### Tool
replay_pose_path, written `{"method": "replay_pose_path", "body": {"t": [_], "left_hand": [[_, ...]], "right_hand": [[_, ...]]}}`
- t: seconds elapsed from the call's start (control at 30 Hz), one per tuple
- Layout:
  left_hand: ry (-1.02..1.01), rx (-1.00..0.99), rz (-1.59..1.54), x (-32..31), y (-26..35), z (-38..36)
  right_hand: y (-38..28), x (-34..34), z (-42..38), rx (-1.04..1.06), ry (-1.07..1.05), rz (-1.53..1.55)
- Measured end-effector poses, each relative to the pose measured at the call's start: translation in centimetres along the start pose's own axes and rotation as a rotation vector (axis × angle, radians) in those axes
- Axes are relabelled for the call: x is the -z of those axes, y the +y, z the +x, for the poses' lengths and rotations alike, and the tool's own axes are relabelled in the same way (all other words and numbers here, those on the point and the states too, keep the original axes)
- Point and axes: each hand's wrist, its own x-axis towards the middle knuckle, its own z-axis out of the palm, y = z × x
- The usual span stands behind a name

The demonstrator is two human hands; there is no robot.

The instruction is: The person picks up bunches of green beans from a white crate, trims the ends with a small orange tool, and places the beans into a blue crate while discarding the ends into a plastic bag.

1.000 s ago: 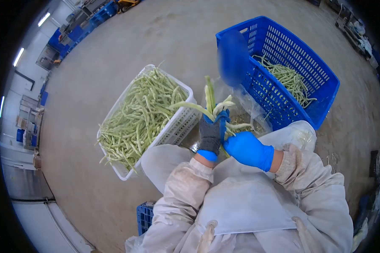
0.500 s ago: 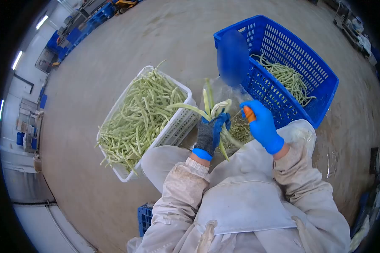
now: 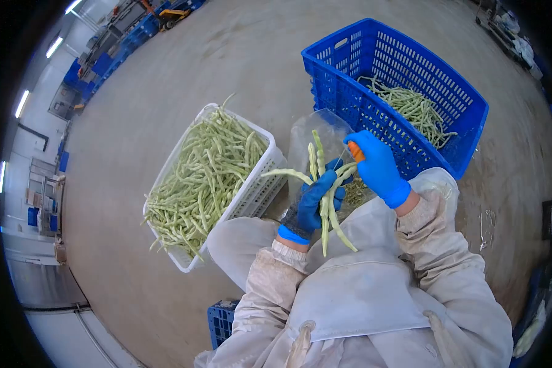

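Note:
My left hand [image 3: 319, 201], in a blue glove with a grey cuff part, is closed around several long green beans [image 3: 332, 216]. Their ends stick out above and below the fingers. Close by on the right, my blue-gloved right hand [image 3: 380, 167] grips a small knife [image 3: 356, 151] by its orange handle; its thin blade is hard to make out and points toward the bean tips. Below the hands, small trimmed bits [image 3: 357, 191] lie in a clear plastic bag [image 3: 316, 132], partly hidden by my hands.
At the left stands a white crate [image 3: 260, 184] heaped with green beans [image 3: 208, 165]. A larger blue crate [image 3: 325, 76] at the upper right holds a smaller pile of beans [image 3: 411, 107]. A small blue crate [image 3: 221, 322] sits beside my left sleeve. Equipment lines the far wall.
My left hand has turned, and the beans in it are fanned differently, with more hanging below. The knife in my right hand has come nearer the beans. The view has shifted slightly.

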Motion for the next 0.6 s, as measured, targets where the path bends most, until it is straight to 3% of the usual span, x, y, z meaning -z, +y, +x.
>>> {"method": "replay_pose_path", "body": {"t": [0.1,0.23,0.37,0.47,0.53,0.6], "left_hand": [[0.023,-0.049,0.409,-0.7,0.2,-0.7],[0.109,-0.056,0.5,1.4,0.1,-0.5],[0.143,-0.17,0.458,2.0,1.0,-0.7],[0.27,-0.232,0.284,3.3,1.9,-0.7],[0.281,-0.296,0.231,4.7,2.3,-0.2],[0.364,-0.365,0.204,4.9,2.4,0.0]], "right_hand": [[1.1,0.7,1.3,0.036,0.002,0.017],[0.7,4.8,4.1,-0.038,0.246,-0.065],[5.3,10.0,4.9,-0.121,0.634,-0.075],[5.4,13.1,4.7,-0.187,0.717,-0.093],[9.1,13.4,4.0,-0.332,0.818,0.212],[14.7,11.5,1.2,-0.179,0.073,-0.1]]}}
